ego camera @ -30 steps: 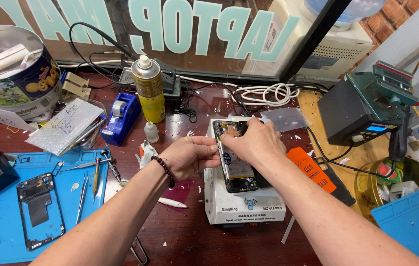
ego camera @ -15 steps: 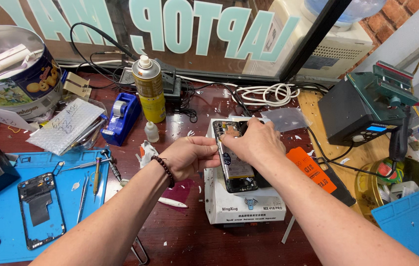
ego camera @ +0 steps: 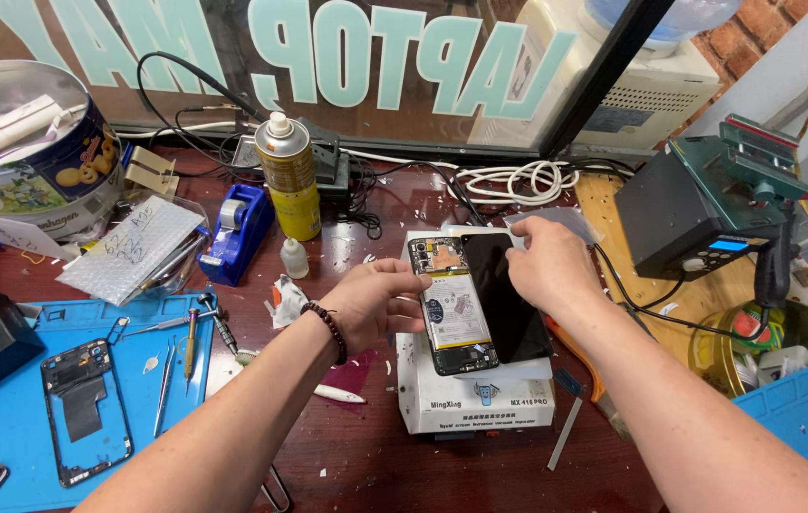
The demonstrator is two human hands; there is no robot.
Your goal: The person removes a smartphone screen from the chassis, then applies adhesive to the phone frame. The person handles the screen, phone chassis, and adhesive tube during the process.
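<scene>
While our left hand (ego camera: 377, 302) curls loosely against the left edge of the opened phone body (ego camera: 452, 306), fingertips touching it, our right hand (ego camera: 542, 266) grips the upper right edge of the black screen panel (ego camera: 510, 299), which lies folded out just beside the body. Both pieces rest on top of a white box-shaped unit (ego camera: 475, 399) on the dark red table (ego camera: 375, 456). At far left we see a round biscuit tin (ego camera: 33, 180) holding pale flat strips and papers. A yellow spray can (ego camera: 290, 176) stands upright behind a small white dropper bottle (ego camera: 295, 257), beside a blue tape dispenser (ego camera: 238, 233). On the blue work mat (ego camera: 14, 418) lie a bare phone frame (ego camera: 86, 408) and several slim tools (ego camera: 190, 342).
</scene>
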